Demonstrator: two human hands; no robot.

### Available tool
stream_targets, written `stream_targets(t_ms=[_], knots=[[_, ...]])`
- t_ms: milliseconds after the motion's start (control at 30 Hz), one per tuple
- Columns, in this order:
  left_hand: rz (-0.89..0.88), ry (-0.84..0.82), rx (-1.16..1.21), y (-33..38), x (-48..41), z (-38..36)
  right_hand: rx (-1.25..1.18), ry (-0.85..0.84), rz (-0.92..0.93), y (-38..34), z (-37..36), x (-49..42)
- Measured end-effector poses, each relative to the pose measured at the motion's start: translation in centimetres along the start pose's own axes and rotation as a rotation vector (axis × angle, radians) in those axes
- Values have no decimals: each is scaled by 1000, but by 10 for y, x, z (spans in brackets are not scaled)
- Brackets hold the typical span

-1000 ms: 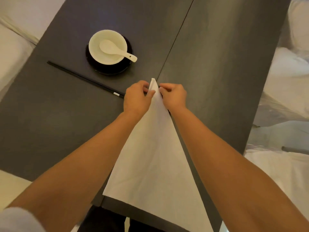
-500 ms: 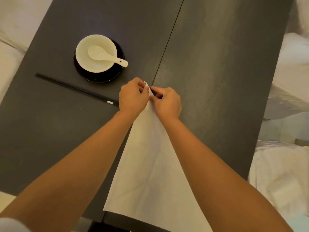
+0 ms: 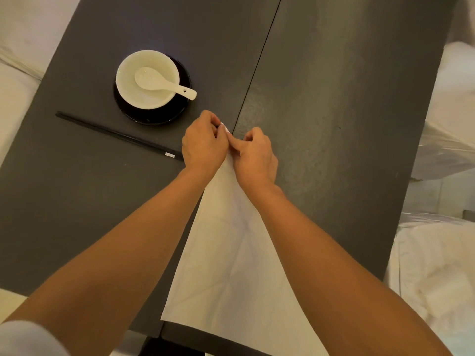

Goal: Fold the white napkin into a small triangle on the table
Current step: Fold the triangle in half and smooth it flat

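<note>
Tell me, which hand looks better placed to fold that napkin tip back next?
Probably the left hand: its fingers pinch the napkin at the very tip. The right hand sits just behind, pressing the cloth.

- Your left hand [image 3: 204,147] and right hand [image 3: 255,156] cover the napkin [image 3: 231,265] tip; only a sliver of white shows between the fingers, so you can't tell how the point is folded or how each hand grips it.
- Napkin's near right part is hidden under your right forearm and runs off the bottom edge.
- Chopsticks [image 3: 115,134]: right end disappears behind your left hand.
- Table [image 3: 334,124] is cut off at the top edge.
</note>
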State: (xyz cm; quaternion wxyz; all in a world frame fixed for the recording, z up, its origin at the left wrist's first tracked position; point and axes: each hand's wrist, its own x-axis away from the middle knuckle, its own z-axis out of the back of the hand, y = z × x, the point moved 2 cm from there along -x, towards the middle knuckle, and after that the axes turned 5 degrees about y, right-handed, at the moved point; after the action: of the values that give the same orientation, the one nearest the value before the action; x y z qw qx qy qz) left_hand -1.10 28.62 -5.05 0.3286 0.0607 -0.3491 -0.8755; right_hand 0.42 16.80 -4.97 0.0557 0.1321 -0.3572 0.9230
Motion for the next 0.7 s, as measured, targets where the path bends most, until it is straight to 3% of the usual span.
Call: stream_targets(t_ms=[167,367,500,700], knots=[[53,46,12,2,-4,-1,7,-23,-4,-9,6,5],[42,59,-30,4,-4,-2,443,-23,389,20,6,31],[43,82,-39,6,-1,-3,561,184,405,61,12,71],[-36,31,-116,13,2,1,618,32,311,92,25,119]])
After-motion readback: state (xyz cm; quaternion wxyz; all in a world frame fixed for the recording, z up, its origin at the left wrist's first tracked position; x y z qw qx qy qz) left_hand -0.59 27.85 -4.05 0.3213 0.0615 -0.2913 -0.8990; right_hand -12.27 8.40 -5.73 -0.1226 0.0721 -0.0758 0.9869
